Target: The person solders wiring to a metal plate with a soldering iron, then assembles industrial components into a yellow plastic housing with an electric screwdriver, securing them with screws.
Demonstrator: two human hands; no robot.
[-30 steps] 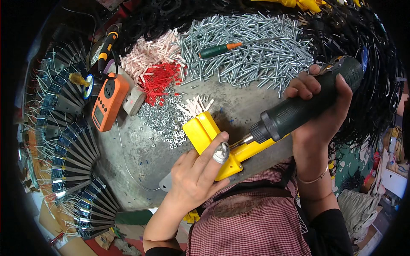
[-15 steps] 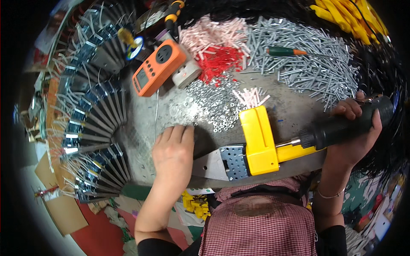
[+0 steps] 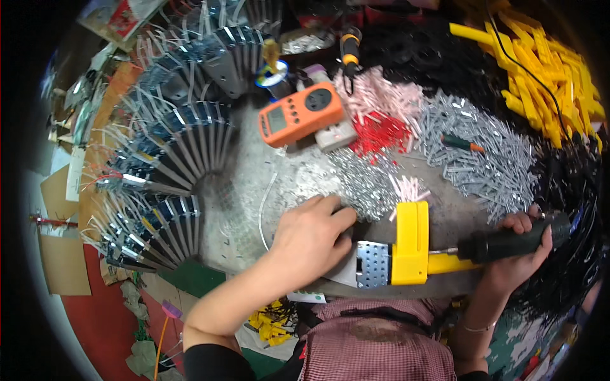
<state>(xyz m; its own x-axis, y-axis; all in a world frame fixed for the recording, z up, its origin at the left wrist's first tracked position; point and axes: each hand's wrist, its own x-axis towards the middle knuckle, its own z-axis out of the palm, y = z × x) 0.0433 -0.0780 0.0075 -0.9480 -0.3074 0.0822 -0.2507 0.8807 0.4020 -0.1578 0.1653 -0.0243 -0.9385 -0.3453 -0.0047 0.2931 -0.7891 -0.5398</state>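
Note:
My right hand (image 3: 518, 254) is wrapped around a black electric screwdriver (image 3: 502, 242), held level. Its metal bit (image 3: 450, 251) points left at the side of a yellow plastic housing (image 3: 412, 244) with a yellow handle (image 3: 448, 261). Joined to the housing's left is a perforated metal plate (image 3: 373, 265), and a flat grey blade (image 3: 343, 272) runs on leftward. My left hand (image 3: 311, 238) is bent above that blade, beside a heap of small metal nuts or washers (image 3: 368, 184). Its fingers are curled and closed; whatever they pinch is hidden.
Pink tubes (image 3: 381, 92), red bits (image 3: 378, 134) and silver screws (image 3: 470, 171) lie heaped beyond, a screwdriver (image 3: 462, 143) on the screws. An orange meter (image 3: 302, 114) stands at centre. Wired metal assemblies (image 3: 184, 152) line the left; yellow plastic parts (image 3: 546, 82) pile up far right.
The view has shifted, so the bench items appear farther right. My left hand has moved right, over the grey blade, with its fingers curled in. The right hand keeps its hold on the electric screwdriver.

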